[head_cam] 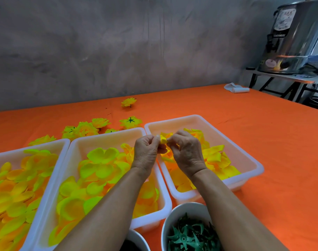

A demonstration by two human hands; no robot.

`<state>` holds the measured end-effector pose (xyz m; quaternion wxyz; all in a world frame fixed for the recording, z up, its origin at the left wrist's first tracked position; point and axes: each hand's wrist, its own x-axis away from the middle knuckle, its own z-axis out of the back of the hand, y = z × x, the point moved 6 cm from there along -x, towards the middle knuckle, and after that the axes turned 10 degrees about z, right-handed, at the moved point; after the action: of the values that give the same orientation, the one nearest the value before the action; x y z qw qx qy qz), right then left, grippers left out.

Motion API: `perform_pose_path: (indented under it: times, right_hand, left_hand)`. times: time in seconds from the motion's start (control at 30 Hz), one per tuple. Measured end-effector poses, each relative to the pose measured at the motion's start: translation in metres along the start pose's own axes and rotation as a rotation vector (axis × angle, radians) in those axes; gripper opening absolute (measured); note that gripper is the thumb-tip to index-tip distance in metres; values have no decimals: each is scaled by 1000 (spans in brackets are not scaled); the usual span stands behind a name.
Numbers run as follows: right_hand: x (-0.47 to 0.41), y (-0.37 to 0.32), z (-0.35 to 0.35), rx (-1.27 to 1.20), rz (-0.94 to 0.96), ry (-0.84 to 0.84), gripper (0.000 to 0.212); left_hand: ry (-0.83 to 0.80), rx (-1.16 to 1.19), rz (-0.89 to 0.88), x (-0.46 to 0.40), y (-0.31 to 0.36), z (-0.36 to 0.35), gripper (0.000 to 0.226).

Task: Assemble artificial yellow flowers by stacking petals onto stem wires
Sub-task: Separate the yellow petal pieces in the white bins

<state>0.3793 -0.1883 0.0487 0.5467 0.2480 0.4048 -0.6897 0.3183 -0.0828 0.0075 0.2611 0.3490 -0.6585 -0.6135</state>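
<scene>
My left hand (146,151) and my right hand (186,151) meet above the right white bin (248,160), and both pinch a small yellow petal piece (163,139) between their fingertips. No stem wire can be made out between the fingers. Loose yellow petals (218,160) lie in that bin. The middle bin (107,136) holds larger yellow-green petals (102,156), and the left bin (51,144) holds more yellow petals (15,192). Several finished yellow flowers (89,128) lie on the orange tablecloth behind the bins.
A white bowl (170,220) of green plastic calyx pieces (189,236) stands at the near edge, beside a second bowl (136,236) with dark contents. One flower (128,102) lies farther back. A white roll (236,88) sits at the far corner. A steel urn (295,37) stands on a side table.
</scene>
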Motion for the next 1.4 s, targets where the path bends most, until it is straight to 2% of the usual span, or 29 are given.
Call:
perform_pose_path:
  times: [0.13, 0.27, 0.43, 0.87, 1.07, 1.4]
  right_hand:
    - [1, 3, 3, -26, -38, 45, 9]
    - [1, 2, -2, -11, -8, 24, 2]
    - [2, 0, -10, -10, 25, -28, 15]
    - [3, 10, -1, -29, -85, 73, 4]
    - [3, 9, -10, -149, -120, 10, 16]
    - [7, 22, -10, -374, -368, 62, 14]
  left_hand:
    - [-41, -7, -4, 1, 1, -2, 26]
    - [-57, 43, 11, 0, 3, -1, 25]
    - [-31, 75, 22, 1, 2, 0, 26]
    - [-70, 86, -1, 2, 4, -4, 19]
    - [-74, 169, 4, 0, 2, -1, 23]
    - [-94, 131, -21, 1, 3, -3, 18]
